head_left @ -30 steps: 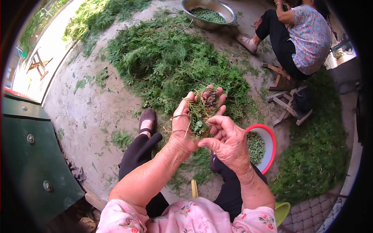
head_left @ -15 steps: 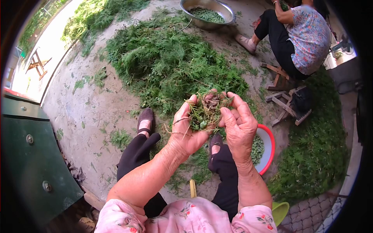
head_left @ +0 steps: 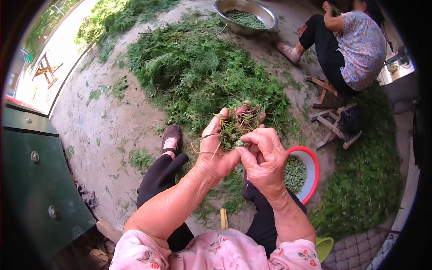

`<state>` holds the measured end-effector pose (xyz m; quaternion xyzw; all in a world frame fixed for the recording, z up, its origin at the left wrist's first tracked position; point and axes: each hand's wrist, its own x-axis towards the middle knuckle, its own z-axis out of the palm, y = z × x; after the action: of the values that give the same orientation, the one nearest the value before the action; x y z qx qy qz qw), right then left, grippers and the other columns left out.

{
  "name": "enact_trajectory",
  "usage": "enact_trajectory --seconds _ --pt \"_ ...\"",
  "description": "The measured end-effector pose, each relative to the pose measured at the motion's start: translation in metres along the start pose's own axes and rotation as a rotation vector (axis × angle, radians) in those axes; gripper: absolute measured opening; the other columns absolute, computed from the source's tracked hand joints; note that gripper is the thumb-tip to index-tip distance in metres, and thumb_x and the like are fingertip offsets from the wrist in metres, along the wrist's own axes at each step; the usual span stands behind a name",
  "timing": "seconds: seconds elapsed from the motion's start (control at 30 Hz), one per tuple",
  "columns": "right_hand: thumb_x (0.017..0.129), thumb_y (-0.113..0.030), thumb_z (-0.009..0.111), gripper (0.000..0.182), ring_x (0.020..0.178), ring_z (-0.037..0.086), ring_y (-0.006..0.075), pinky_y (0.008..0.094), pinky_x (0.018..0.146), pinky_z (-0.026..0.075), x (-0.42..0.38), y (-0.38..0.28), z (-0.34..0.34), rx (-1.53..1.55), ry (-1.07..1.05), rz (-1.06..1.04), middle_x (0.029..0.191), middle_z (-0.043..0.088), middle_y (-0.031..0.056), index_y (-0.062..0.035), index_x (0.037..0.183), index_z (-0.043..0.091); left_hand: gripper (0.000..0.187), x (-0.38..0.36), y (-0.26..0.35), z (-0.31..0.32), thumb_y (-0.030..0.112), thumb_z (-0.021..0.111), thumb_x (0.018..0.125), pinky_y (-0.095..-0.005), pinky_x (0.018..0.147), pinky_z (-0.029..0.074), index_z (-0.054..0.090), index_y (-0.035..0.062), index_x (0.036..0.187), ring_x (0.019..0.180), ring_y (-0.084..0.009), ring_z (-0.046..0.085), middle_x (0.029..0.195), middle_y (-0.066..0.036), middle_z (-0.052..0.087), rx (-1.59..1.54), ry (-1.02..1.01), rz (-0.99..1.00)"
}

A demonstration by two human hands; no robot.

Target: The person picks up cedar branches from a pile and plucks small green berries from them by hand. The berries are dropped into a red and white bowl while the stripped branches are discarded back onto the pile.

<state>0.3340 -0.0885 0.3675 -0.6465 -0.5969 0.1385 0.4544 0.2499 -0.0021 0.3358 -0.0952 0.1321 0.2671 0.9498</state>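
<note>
My left hand (head_left: 218,158) is cupped, palm up, around a tangled clump of evergreen sprigs (head_left: 238,123) with dry brown bits in it. At the near edge of that clump, my right hand (head_left: 265,157) closes thumb and forefinger on a small green cone (head_left: 239,143). Thin dry stems stick out over my left thumb and wrist. Below and right of my right hand stands a white bowl with a red rim (head_left: 316,173), partly hidden by my arm. Small green cones (head_left: 294,174) lie inside the bowl.
A heap of green branches (head_left: 202,72) covers the ground ahead. Beyond it stands a metal basin (head_left: 267,20) of green cones. A seated co-worker (head_left: 360,49) is at upper right, near a wooden stool (head_left: 330,123). Green cabinets (head_left: 40,180) flank my left; more branches (head_left: 360,193) lie right.
My right hand has moved from the far right side of the clump down to its near edge, and its fingertips have closed on a green cone. My left hand still holds the clump.
</note>
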Motion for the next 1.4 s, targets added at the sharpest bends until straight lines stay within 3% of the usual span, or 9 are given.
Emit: enact_trajectory --seconds 0.13,0.23,0.3,0.47,0.67,0.93,1.2,1.27,1.4 --pt "0.080 0.001 0.053 0.025 0.069 0.054 0.0081 0.0176 0.054 0.043 0.008 -0.009 -0.007 0.900 0.016 0.523 0.094 0.055 0.0088 0.0008 0.104 0.046 0.050 -0.001 0.001 0.000 0.039 0.039 0.091 -0.0452 0.102 0.032 0.047 0.0012 0.122 0.114 -0.0340 0.047 0.125 -0.023 0.047 -0.016 -0.038 -0.005" --pt "0.079 0.002 0.056 0.023 0.068 0.053 0.0092 0.0192 0.056 0.044 0.007 -0.001 -0.004 0.780 -0.036 0.535 0.092 0.056 0.0078 0.0010 0.101 0.051 0.049 -0.002 0.001 0.001 0.038 0.041 0.091 -0.0447 0.103 0.032 0.048 0.0006 0.121 0.113 -0.0337 0.047 0.123 -0.022 0.049 0.017 -0.030 0.024" --pt "0.077 0.004 0.060 0.019 0.071 0.054 0.0106 0.0220 0.059 0.044 0.007 -0.002 0.002 0.178 -0.052 0.208 0.090 0.056 0.0057 0.0002 0.096 0.058 0.048 -0.003 0.002 0.000 0.038 0.042 0.091 -0.0443 0.103 0.032 0.048 0.0008 0.121 0.113 -0.0335 0.047 0.123 -0.022 0.049 -0.016 -0.019 0.012" --pt "0.076 0.006 0.061 0.017 0.074 0.054 0.0104 0.0244 0.064 0.045 0.008 -0.007 0.009 -0.003 -0.013 0.103 0.083 0.055 0.0026 0.0005 0.092 0.060 0.048 -0.002 0.003 -0.005 0.039 0.043 0.090 -0.0443 0.102 0.033 0.049 0.0017 0.120 0.113 -0.0336 0.047 0.122 -0.021 0.049 -0.032 0.036 0.029" --pt "0.081 0.001 0.056 0.018 0.070 0.056 0.0117 0.0199 0.061 0.046 0.013 -0.010 -0.001 1.108 -0.024 0.625 0.090 0.056 0.0067 0.0030 0.099 0.051 0.040 -0.009 0.009 0.007 0.035 0.042 0.092 -0.0409 0.095 0.041 0.054 0.0035 0.113 0.103 -0.0282 0.055 0.112 -0.015 0.058 -0.002 0.027 0.006" --pt "0.070 0.008 0.062 0.024 0.070 0.056 0.0155 0.0253 0.063 0.046 0.010 -0.014 0.014 0.065 -0.078 0.080 0.084 0.056 0.0062 -0.0006 0.092 0.063 0.052 -0.008 0.006 0.002 0.042 0.041 0.090 -0.0460 0.102 0.032 0.048 0.0044 0.125 0.115 -0.0374 0.045 0.127 -0.022 0.046 0.032 0.057 -0.011" --pt "0.074 0.004 0.062 0.024 0.066 0.056 0.0140 0.0235 0.056 0.046 0.011 -0.010 0.010 0.030 -0.077 -0.023 0.079 0.057 0.0061 -0.0015 0.097 0.062 0.052 -0.008 0.008 0.001 0.043 0.040 0.090 -0.0477 0.103 0.032 0.045 0.0057 0.127 0.116 -0.0396 0.043 0.128 -0.023 0.044 0.033 0.066 0.014" --pt "0.082 -0.003 0.058 0.018 0.056 0.052 0.0071 0.0176 0.042 0.041 0.008 -0.012 0.003 0.614 -0.135 0.557 0.073 0.055 0.0028 -0.0005 0.100 0.060 0.051 -0.007 0.007 0.000 0.042 0.041 0.090 -0.0487 0.102 0.032 0.046 0.0055 0.126 0.116 -0.0398 0.044 0.128 -0.024 0.044 0.019 0.044 0.015" --pt "0.086 -0.007 0.057 0.018 0.057 0.052 0.0057 0.0197 0.046 0.040 0.007 -0.005 -0.007 0.984 -0.168 0.732 0.075 0.056 0.0018 0.0011 0.102 0.056 0.048 -0.008 0.008 -0.004 0.037 0.041 0.091 -0.0463 0.102 0.033 0.047 0.0016 0.122 0.114 -0.0372 0.046 0.124 -0.024 0.047 0.013 -0.020 0.040"
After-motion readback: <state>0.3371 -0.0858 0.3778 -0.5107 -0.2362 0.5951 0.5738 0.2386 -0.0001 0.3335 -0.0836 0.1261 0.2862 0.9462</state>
